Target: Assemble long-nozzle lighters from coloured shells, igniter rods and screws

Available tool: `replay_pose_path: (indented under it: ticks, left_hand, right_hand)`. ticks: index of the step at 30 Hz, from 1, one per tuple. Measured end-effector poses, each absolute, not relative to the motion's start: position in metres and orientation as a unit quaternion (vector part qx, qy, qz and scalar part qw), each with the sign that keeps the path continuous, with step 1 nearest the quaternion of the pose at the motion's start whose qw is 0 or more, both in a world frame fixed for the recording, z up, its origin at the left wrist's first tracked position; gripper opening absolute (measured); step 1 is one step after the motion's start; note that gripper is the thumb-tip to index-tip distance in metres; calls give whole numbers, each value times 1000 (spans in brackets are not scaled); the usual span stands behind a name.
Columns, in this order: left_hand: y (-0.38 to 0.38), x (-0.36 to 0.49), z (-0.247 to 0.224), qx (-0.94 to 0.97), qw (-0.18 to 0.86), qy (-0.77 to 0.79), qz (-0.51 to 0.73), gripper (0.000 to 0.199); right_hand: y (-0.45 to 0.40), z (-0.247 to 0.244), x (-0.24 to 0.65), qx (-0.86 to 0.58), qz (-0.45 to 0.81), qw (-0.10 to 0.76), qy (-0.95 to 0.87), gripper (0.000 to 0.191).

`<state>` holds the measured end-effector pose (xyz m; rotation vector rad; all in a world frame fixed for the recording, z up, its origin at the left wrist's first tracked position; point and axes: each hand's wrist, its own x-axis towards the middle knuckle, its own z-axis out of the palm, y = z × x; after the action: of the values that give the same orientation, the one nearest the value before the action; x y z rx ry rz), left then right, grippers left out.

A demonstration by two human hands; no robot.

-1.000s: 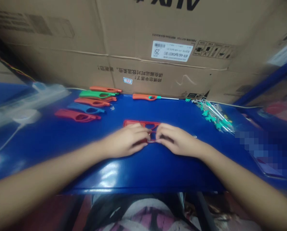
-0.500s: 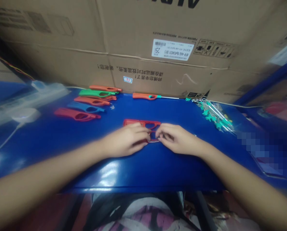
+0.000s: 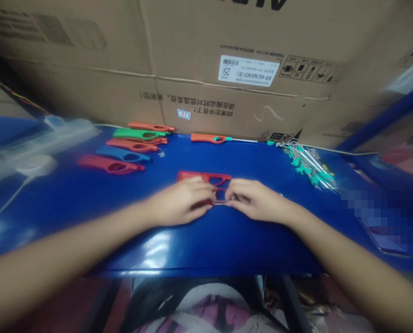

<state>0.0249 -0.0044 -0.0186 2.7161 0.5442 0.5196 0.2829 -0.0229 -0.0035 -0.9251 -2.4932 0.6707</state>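
Note:
Near the middle of the blue table (image 3: 206,245), my left hand (image 3: 187,201) is closed on a red plastic shell, mostly hidden under its fingers. My right hand (image 3: 253,199) pinches at the right end of that shell, where a thin pale wire (image 3: 220,203) shows between the two hands. What exactly its fingertips hold is hidden. Just behind my hands lies another red shell half (image 3: 223,179), flat on the table, its left part partly covered by my left hand.
Red, blue, orange and green casings (image 3: 123,145) lie at the back left. Behind stands a cardboard box (image 3: 192,46), with an orange lighter (image 3: 206,138) before it. Metal tubes with green parts (image 3: 310,164) lie right. A white power strip (image 3: 60,138) sits left.
The fingertips of my right hand have shifted very slightly along the red shell. My left hand and the things on the table look unmoved.

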Motion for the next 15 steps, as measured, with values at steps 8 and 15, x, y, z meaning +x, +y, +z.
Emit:
replay_pose_path:
  ticks: [8, 15]
  left_hand:
    - [-4, 26, -18, 948, 171, 187, 191, 20]
    - [-4, 26, -18, 950, 164, 180, 197, 19]
  right_hand:
    - [-24, -2, 282, -355, 227, 192, -886, 8]
    - [-25, -4, 280, -370, 242, 226, -868, 9]
